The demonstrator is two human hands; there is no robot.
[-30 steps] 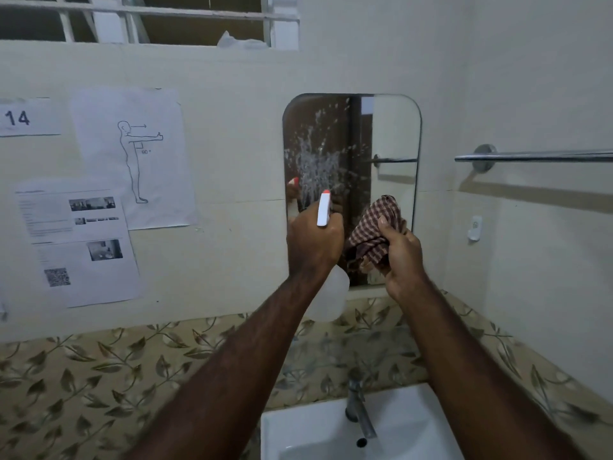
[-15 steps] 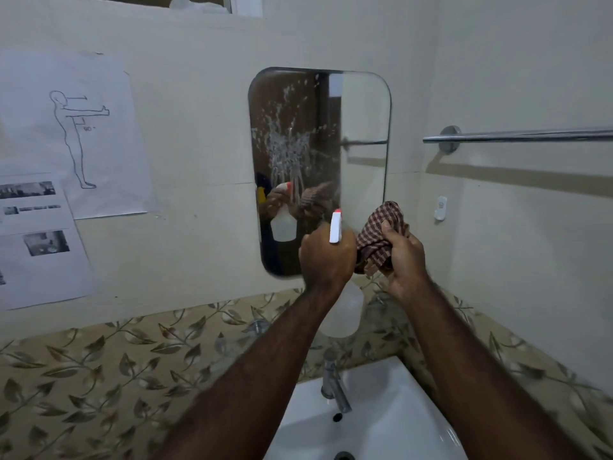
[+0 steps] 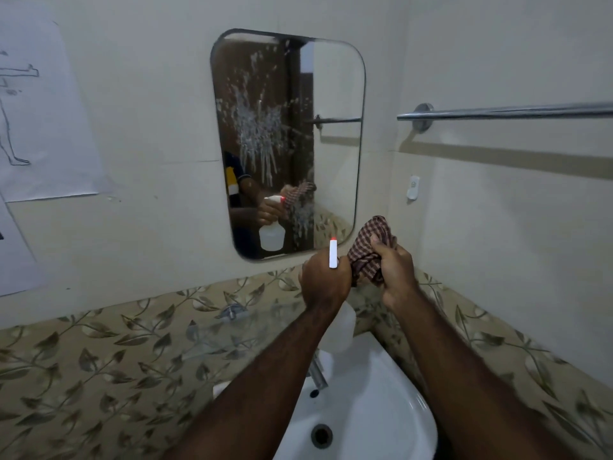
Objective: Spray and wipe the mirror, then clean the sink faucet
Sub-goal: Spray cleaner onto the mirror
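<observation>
1. Below the mirror [image 3: 288, 141], both hands sit close together over the sink [image 3: 365, 410]. Left hand [image 3: 323, 282] is wrapped tight around the spray bottle [image 3: 333, 253], nozzle up. Right hand [image 3: 394, 273] clutches the bunched checked cloth [image 3: 370, 247].
2. Spray droplets cover the upper centre of the glass and run down in streaks, not yet wiped. Risk: the drips reach the lower edge and dry as marks if the wipe is late.
3. Cloth is wadded, not spread. Risk: a small contact patch smears the spray instead of lifting it.
4. Bottle body hangs behind the left wrist, just above the faucet [image 3: 316, 373]. Risk: it knocks the spout on the way down, or slips if the grip is wet. Trigger finger is hidden, so I can't tell whether a stray squeeze is likely.
5. Faucet is partly hidden by the left forearm and looks untouched.
</observation>
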